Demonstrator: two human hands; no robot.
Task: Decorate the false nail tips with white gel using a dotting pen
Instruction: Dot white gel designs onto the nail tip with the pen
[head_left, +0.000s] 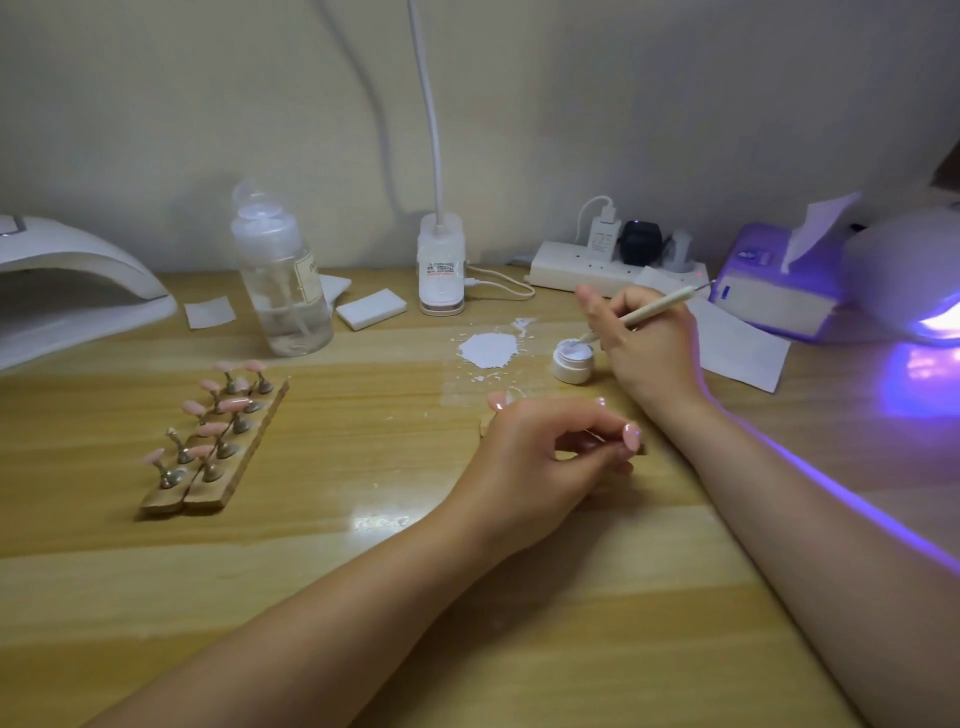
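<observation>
- The right hand (644, 343) grips the dotting pen (655, 309), its tip in the white gel jar (573, 359); an overloaded tip could drip across the worktop (363, 571).
- The left hand (540, 462), fingers curled, seems to pinch a nail-tip stand, though it is mostly hidden.
- A slip there would smear any dot.
- The remaining false nail tips (218, 421) stand on their wooden rack, well left.
- Spilled white paste (489, 349) lies beside the jar; the water bottle (283, 280) stands clear.

Dim, soft room light; violet glow from the lamp (930, 291) at right; edges bowed, slightly blurred.
</observation>
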